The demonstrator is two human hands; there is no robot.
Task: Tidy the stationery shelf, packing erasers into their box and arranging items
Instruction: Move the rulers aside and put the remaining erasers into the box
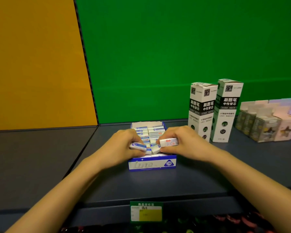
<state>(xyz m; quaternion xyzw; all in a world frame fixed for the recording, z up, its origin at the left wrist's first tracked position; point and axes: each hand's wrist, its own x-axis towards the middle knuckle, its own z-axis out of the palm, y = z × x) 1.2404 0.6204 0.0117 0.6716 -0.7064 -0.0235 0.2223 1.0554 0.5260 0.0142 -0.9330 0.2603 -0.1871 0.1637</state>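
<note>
A blue-and-white eraser box [152, 164] marked 2B stands open on the dark shelf, with rows of wrapped erasers [155, 132] inside. Over the box's near end, my left hand [124, 145] grips a blue-and-white eraser [138, 146]. My right hand [183, 142] pinches a white eraser with a red label [168, 142]. A further white eraser [155, 149] sits tilted between the two hands at the box's front row.
Two tall white-and-black refill boxes [215, 111] stand upright just right of the eraser box. Several small pastel cartons [267, 121] line the far right. A green and yellow price tag [146, 211] hangs on the shelf's front edge. A green back wall and orange side panel enclose the shelf.
</note>
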